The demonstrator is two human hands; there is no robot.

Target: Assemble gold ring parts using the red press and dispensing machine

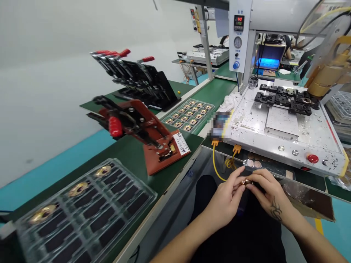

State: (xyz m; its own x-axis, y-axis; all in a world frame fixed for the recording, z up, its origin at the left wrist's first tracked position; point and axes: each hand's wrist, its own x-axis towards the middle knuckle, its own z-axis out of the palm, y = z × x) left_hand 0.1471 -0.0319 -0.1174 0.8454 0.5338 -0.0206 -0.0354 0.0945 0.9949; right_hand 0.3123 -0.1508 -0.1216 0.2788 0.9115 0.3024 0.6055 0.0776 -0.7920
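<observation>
Above my lap, my left hand (pixel 229 191) and my right hand (pixel 264 188) meet, both with fingers pinched on one small gold-coloured metal part (pixel 246 182). My fingers cover most of it, so its exact kind cannot be made out. On the bench to the left lies a clear plastic tray (pixel 149 193) with three round gold-coloured parts (pixel 79 188) in its far-side row. Behind that tray a reddish-brown toggle-clamp fixture (pixel 153 160) stands with its hinged plate tilted up. A second clear tray (pixel 189 115), further back, holds several similar parts.
In front right stands a white press machine (pixel 246 131) with black fixtures (pixel 285 98) on its bed and a red button (pixel 312 158). Yellow cables (pixel 215 160) hang at its front. Black clamp fixtures (pixel 148 82) with red handles stand at the back left.
</observation>
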